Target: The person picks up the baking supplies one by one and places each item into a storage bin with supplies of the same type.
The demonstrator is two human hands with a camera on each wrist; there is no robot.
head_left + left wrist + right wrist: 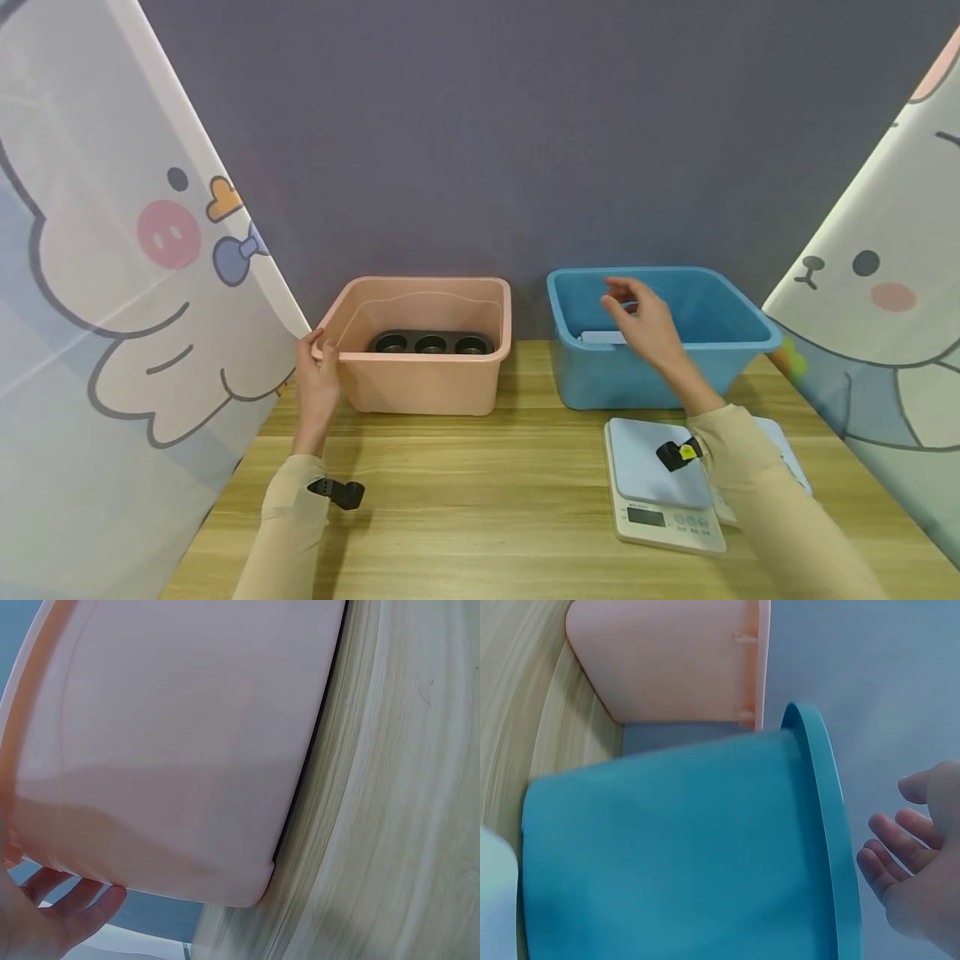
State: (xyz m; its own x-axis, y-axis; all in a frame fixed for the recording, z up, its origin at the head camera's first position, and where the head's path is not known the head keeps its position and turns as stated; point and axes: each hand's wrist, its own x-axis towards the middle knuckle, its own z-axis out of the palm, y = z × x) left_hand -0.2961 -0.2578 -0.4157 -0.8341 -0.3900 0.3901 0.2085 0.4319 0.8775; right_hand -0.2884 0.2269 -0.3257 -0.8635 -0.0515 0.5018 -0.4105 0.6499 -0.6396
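Pink bin (423,392) and blue bin (622,379) are the things at hand, standing side by side with a gap between them, at about half past eleven and one o'clock from the wearer.

Nearest is the wooden table (465,500). On it, between one and two o'clock, lies a kitchen scale (660,467), its display facing the wearer; just beside it is a second pale device (776,442), perhaps another scale, largely hidden by the right sleeve (757,475).

Farther out, at eleven o'clock, the left hand (317,383) grasps the pink bin's near left corner, thumb and fingers about the rim. Inside that bin sits a dark muffin tray (431,342), three cups showing. At one o'clock the right hand (645,321) is above the blue bin, fingers loosely bent, grasping nothing in the right wrist view. A white item (602,337) shows inside the blue bin, too covered to identify.

As for progress, the tray seems settled in the pink bin, while the scale lies outside both bins and the white item is apparently unfinished business; whether things are being unpacked or put away cannot be told.

Farthest, towards twelve, rises a grey wall (480,167).
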